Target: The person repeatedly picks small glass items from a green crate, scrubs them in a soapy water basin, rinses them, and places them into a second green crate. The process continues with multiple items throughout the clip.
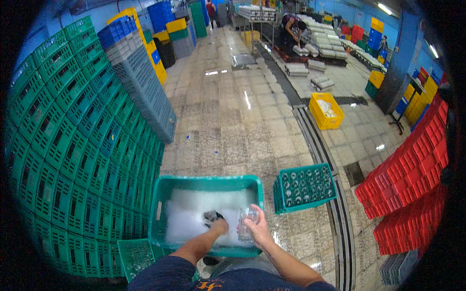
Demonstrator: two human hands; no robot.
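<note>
Clear glass: the vessel [246, 214] is held upright, or nearly so, in the right hand [260, 229], over the right side of a green tub [208, 181] filled with white suds [189, 203]. The right hand is closed around its side, thumb across the near face. The left hand [221, 226] reaches into the tub at the suds, a dark item [212, 217] at its fingers; whether that item is gripped cannot be determined. Assessment of the glass: likely light to moderate in weight, rigid, and fragile against any hard edge. Wet skin and suds would make its smooth wall slippery. The recommended hold is around the middle of the body, fingers wrapped and thumb opposed, with firm but moderate pressure and no load on the rim. Beside the tub, on the floor [233, 131], stands a teal crate [294, 207] bearing rows of glassware [305, 186].
</note>
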